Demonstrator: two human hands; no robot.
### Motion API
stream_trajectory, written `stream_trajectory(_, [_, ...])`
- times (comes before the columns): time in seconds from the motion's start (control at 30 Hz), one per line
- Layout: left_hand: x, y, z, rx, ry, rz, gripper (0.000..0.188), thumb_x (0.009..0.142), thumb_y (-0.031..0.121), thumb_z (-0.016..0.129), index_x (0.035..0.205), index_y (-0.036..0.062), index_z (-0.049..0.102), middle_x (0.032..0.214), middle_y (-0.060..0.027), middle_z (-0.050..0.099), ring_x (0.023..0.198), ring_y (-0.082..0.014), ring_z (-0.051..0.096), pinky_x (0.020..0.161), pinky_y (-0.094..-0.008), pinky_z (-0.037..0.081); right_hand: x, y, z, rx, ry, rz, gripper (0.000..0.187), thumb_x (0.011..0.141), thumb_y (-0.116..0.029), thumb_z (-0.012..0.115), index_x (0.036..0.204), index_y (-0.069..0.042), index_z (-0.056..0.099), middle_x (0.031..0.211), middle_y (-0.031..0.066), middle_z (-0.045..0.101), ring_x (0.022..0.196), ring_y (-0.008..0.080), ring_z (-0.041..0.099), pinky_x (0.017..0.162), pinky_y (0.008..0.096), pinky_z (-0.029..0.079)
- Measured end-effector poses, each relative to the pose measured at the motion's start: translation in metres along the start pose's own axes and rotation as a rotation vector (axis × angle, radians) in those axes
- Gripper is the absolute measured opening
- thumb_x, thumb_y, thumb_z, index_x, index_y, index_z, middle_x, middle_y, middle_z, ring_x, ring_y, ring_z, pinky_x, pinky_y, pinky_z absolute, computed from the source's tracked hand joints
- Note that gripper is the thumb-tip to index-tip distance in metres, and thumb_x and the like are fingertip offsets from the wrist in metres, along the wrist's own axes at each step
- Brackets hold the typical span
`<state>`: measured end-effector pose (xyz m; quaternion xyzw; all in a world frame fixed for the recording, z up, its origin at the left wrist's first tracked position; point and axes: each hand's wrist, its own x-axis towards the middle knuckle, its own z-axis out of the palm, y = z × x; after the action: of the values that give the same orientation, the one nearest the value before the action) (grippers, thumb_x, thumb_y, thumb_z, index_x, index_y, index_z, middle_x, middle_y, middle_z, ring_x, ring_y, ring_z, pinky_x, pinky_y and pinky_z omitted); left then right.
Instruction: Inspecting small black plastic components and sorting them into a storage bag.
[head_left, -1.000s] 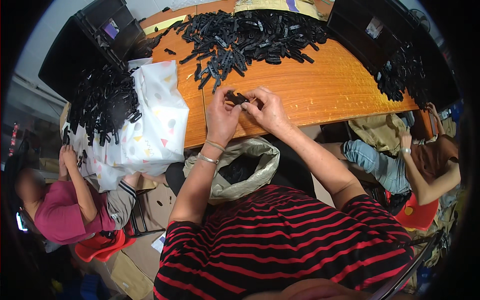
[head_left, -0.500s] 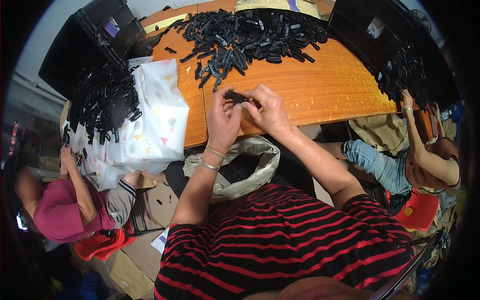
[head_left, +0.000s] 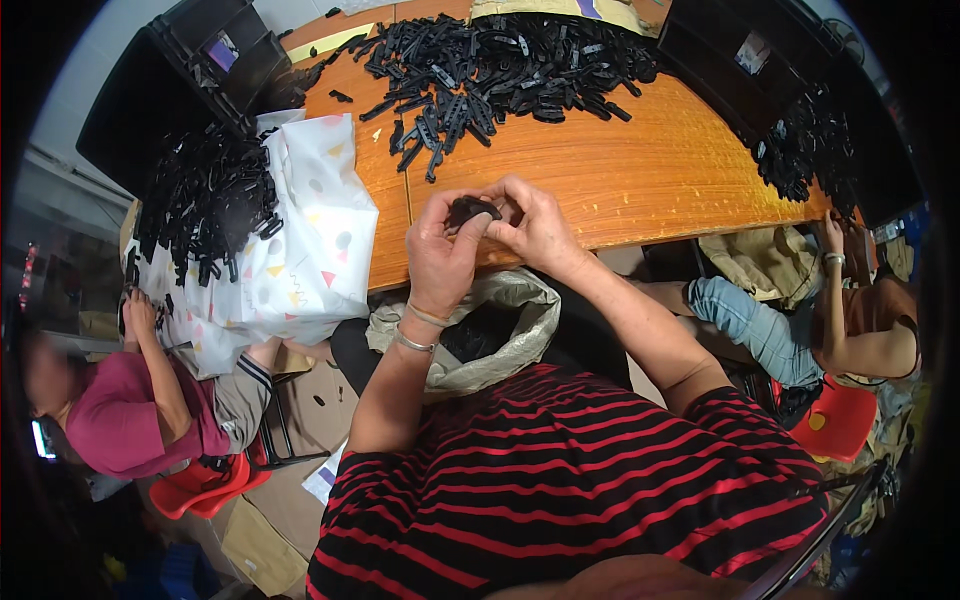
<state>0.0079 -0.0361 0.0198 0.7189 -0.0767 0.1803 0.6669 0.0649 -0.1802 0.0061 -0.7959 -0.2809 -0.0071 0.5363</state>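
Note:
Between my two hands is a small black plastic piece (head_left: pixel 470 211), held just in front of the table's near edge. My left hand (head_left: pixel 440 255) closes around it from the left, thumb pressed against it. From the right, my right hand (head_left: pixel 540 228) pinches at the same piece with thumb and bent fingers. The fingers cover part of the piece, so its exact shape is hidden. Below my hands an open woven sack (head_left: pixel 535 335) rests in my lap, with dark contents. Farther away lies a big heap of long, slim black plastic pieces (head_left: pixel 520 70) on the wooden table (head_left: pixel 640 170).
Black bins stand at the far left (head_left: pixel 150 90) and far right (head_left: pixel 770 60). Another heap (head_left: pixel 210 195) lies by a patterned white plastic sheet (head_left: pixel 325 220). One co-worker (head_left: pixel 130 410) sits left, another (head_left: pixel 865 330) right, both on red chairs.
My hands have come slightly lower and closer together, with the black plastic piece turned between the fingers. The right co-worker's hand has shifted down from the right heap.

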Motion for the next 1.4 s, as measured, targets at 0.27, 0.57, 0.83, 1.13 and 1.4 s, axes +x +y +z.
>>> stream_trajectory(0.27, [-0.015, -0.014, -0.012, 0.226, -0.005, 0.081, 0.016, 0.085, 0.002, 0.064, 0.100, -0.0003, 0.061, 0.103, -0.0052, 0.059, 0.086, -0.0098, 0.059, 0.075, -0.0231, 0.049, -0.013, 0.003, 0.017, -0.030, -0.087, 0.143, 0.027, 0.075, -0.011, 0.075, 0.096, 0.000, 0.063, 0.069, 0.0126, 0.060, 0.061, 0.0204, 0.059, 0.055, 0.0326, 0.047])
stream_trajectory(0.57, [0.034, -0.051, -0.045, 0.356, 0.094, -0.118, 0.017, 0.087, 0.013, 0.064, 0.099, 0.0014, 0.064, 0.084, -0.0053, 0.060, 0.073, -0.0151, 0.060, 0.063, -0.0263, 0.048, -0.057, 0.007, 0.033, -0.318, -0.441, -0.051, 0.037, 0.072, -0.035, 0.075, 0.088, -0.003, 0.066, 0.080, 0.0185, 0.064, 0.080, 0.0394, 0.062, 0.067, 0.0459, 0.048])
stream_trajectory(0.83, [0.100, -0.089, -0.032, 1.114, 0.075, -0.021, 0.020, 0.079, 0.018, 0.070, 0.089, 0.0010, 0.065, 0.091, -0.0177, 0.060, 0.086, -0.0343, 0.059, 0.073, -0.0420, 0.048, 0.001, 0.044, -0.028, -0.282, -0.173, -0.035, 0.019, 0.078, -0.024, 0.071, 0.083, -0.006, 0.067, 0.078, 0.0150, 0.065, 0.072, 0.0348, 0.063, 0.064, 0.0413, 0.050])
stream_trajectory(1.13, [0.089, -0.085, -0.020, 1.099, 0.018, 0.115, 0.017, 0.074, 0.012, 0.072, 0.079, 0.0023, 0.059, 0.086, -0.0144, 0.061, 0.082, -0.0333, 0.058, 0.071, -0.0433, 0.047, 0.119, 0.110, -0.074, -0.835, 0.159, 0.081, 0.018, 0.074, -0.014, 0.071, 0.089, -0.004, 0.065, 0.096, 0.0161, 0.060, 0.086, 0.0364, 0.060, 0.074, 0.0442, 0.049])
stream_trajectory(1.4, [0.074, -0.073, -0.017, 0.950, -0.029, 0.100, 0.022, 0.073, 0.006, 0.072, 0.092, 0.0007, 0.062, 0.081, -0.0113, 0.061, 0.076, -0.0274, 0.060, 0.068, -0.0359, 0.049, 0.110, 0.106, -0.069, -0.745, 0.110, 0.216, 0.027, 0.070, -0.014, 0.076, 0.095, -0.007, 0.068, 0.094, 0.0152, 0.066, 0.089, 0.0330, 0.063, 0.077, 0.0406, 0.050])
